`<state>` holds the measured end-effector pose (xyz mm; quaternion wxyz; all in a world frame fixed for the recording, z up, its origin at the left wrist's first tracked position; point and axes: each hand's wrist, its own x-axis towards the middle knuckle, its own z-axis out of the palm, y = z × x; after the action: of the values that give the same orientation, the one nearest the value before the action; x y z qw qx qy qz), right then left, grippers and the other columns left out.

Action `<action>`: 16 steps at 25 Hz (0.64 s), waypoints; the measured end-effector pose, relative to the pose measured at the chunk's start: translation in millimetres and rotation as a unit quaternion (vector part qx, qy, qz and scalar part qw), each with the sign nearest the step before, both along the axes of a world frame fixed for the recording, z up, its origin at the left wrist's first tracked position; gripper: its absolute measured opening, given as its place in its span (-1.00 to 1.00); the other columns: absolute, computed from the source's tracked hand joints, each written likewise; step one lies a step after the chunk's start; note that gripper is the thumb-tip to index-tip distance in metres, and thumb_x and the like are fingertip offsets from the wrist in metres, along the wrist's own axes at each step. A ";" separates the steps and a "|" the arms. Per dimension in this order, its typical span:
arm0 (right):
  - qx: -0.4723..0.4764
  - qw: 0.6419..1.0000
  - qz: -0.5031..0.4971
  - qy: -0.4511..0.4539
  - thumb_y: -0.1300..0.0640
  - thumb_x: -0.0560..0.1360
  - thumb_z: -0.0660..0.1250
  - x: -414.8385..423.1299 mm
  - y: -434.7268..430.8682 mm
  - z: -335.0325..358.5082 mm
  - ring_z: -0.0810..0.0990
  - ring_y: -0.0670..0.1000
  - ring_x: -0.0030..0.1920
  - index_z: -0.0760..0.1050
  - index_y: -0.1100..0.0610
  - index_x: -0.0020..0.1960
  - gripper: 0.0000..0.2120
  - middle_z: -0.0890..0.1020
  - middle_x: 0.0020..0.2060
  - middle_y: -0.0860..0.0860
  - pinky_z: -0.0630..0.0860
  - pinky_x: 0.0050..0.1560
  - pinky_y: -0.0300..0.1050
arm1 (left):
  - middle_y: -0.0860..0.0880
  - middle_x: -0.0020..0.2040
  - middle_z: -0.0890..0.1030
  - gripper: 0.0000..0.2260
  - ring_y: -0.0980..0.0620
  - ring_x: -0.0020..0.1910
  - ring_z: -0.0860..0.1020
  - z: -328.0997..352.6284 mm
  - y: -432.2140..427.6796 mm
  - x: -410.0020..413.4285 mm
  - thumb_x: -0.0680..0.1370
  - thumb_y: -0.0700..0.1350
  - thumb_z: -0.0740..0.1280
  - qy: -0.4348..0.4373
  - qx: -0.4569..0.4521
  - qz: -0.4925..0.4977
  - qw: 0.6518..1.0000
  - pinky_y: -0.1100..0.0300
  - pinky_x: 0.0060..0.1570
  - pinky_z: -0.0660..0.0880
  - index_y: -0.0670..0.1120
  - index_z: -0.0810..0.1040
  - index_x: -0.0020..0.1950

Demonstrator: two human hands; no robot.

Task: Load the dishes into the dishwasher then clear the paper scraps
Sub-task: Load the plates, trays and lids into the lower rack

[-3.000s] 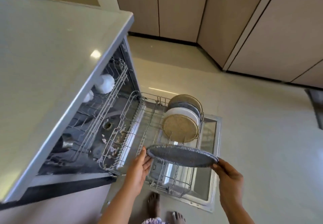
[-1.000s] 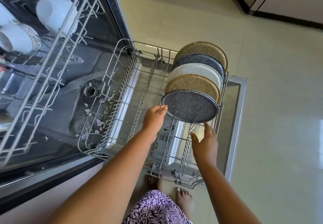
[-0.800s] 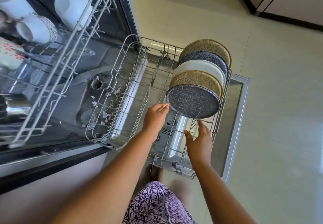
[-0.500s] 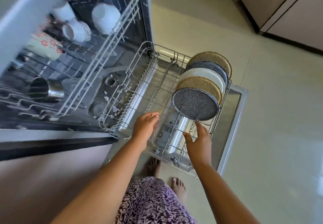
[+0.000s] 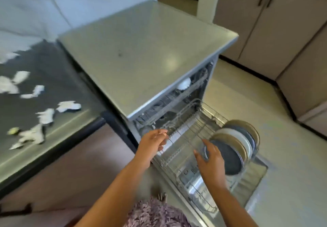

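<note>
Dishes (image 5: 237, 138): a row of round plates, on edge in the grey wire lower rack (image 5: 184, 136) of the dishwasher, just right of the right hand (image 5: 211, 161) and beyond its fingertips. Nearest that hand, a dark grey speckled plate (image 5: 230, 161), face toward the hand; behind it, farther from the hand, a tan rim, a white rim, a dark blue-grey rim and a tan one last. Right hand spread, fingers straight and apart, thumb out to its left, gripping nothing; over the dark plate's near rim, contact or a gap impossible to tell through the blur. Left hand (image 5: 154, 143) left of the right one, apart from it, above the rack's near left corner; fingers loose and slightly bent, empty; touching the wire or not, unclear. Under both hands, the rack drawn out over the lowered shiny metal dishwasher door (image 5: 254, 182). Beyond the left hand, the flat grey dishwasher top (image 5: 141, 49), and below its edge a white cup (image 5: 184, 83) in the upper rack (image 5: 200, 80). Far left of the left hand, torn white paper scraps (image 5: 68, 106) scattered on a dark glossy counter (image 5: 58, 78), a small yellow-green bit (image 5: 13, 130) among them. Back toward the elbows, purple patterned cloth (image 5: 155, 214) and toes (image 5: 161, 195) on the pale tiled floor (image 5: 292, 173). Beyond the right hand, beige cabinet doors (image 5: 265, 23).
</note>
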<state>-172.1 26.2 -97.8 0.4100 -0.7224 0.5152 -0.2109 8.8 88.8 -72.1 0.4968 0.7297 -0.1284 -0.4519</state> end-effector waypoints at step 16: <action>-0.072 0.951 0.273 -0.125 0.27 0.42 0.42 176.1 83.6 116.2 0.54 0.18 0.13 0.48 0.18 0.25 -0.59 0.56 0.14 0.14 0.46 0.20 0.14 | -0.07 -0.11 0.64 -0.88 -0.01 -0.13 0.58 145.1 272.9 103.3 0.56 -0.21 0.28 -0.050 -0.106 0.425 0.897 0.19 -0.15 0.50 -0.12 0.59 0.03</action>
<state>4.1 109.8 18.4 0.4604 -0.8307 0.2266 -0.2159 112.1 361.6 73.0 0.7089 0.6793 0.1227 -0.1445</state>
